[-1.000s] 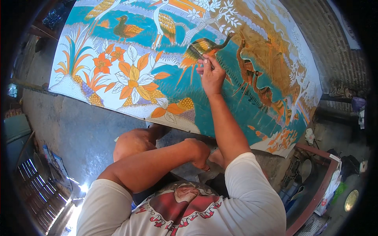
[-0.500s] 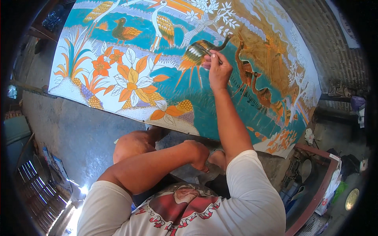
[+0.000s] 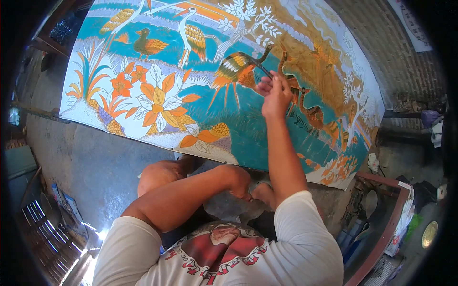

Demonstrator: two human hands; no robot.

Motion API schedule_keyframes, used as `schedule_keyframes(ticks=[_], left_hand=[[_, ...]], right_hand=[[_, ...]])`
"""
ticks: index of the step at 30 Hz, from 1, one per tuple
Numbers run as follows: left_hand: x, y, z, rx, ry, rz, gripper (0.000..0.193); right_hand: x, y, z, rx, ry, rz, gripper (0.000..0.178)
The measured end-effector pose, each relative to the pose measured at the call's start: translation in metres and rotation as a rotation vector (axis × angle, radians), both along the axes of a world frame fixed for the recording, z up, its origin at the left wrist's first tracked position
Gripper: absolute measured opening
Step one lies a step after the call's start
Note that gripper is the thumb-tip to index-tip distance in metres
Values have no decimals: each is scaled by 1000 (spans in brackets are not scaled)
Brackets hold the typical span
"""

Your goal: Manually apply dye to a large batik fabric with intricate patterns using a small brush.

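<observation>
The right hand [image 3: 276, 97] pinches a thin dark brush [image 3: 263, 69] between thumb and fingers, its tip by the base of the neck of a large bird [image 3: 234, 66] on the painted cloth [image 3: 253, 131]; whether it touches, I cannot tell. The cloth spreads in front of the person, beyond the knee [image 3: 160, 177]. The left hand [image 3: 239, 182] hangs low, fingers downward; I cannot tell whether it holds anything.
</observation>
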State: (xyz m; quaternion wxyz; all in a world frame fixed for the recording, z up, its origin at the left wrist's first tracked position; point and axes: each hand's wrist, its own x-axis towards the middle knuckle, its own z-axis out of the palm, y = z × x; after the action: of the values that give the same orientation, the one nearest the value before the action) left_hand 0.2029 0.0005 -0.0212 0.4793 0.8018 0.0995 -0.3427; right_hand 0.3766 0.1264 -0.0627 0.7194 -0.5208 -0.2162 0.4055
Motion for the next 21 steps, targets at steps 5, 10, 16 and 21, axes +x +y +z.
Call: schedule_keyframes(ticks=[5, 10, 16, 21], left_hand=[[0, -4, -42, 43, -71, 39, 67], [9, 2, -40, 92, -108, 30, 67], [4, 5, -73, 173, -90, -33, 69], [-3, -9, -78, 318, 13, -12, 86]], right_hand=[[40, -97, 27, 47, 211, 58, 23], [135, -243, 58, 56, 264, -86, 29], [222, -461, 53, -155, 14, -571, 36], [206, -673, 17, -572, -16, -918, 38]])
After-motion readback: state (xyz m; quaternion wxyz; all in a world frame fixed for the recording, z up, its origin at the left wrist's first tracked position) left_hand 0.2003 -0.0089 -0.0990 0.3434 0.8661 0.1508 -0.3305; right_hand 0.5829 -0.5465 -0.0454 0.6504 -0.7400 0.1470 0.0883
